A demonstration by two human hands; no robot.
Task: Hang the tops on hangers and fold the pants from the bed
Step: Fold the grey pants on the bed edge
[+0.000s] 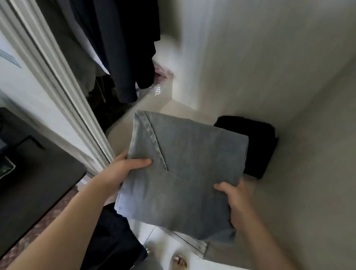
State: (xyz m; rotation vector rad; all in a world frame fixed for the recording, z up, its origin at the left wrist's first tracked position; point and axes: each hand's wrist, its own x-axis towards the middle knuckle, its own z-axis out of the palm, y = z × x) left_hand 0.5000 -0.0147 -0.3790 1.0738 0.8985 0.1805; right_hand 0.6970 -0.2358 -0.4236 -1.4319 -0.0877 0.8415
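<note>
We hold the folded grey pants at centre frame, our left hand and right hand each pinching a side edge, thumbs on top; the fabric looks thick, soft and fairly heavy, so gripping both sides should keep its folds together.

home bedroom closet, dark clothes hanging, folded black garment on shelf

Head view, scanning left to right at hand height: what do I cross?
Dark flat desk top → left hand → folded grey denim pants → right hand → pale closet wall. The black folded garment overlaps the right hand's span, so it is left out.
</note>
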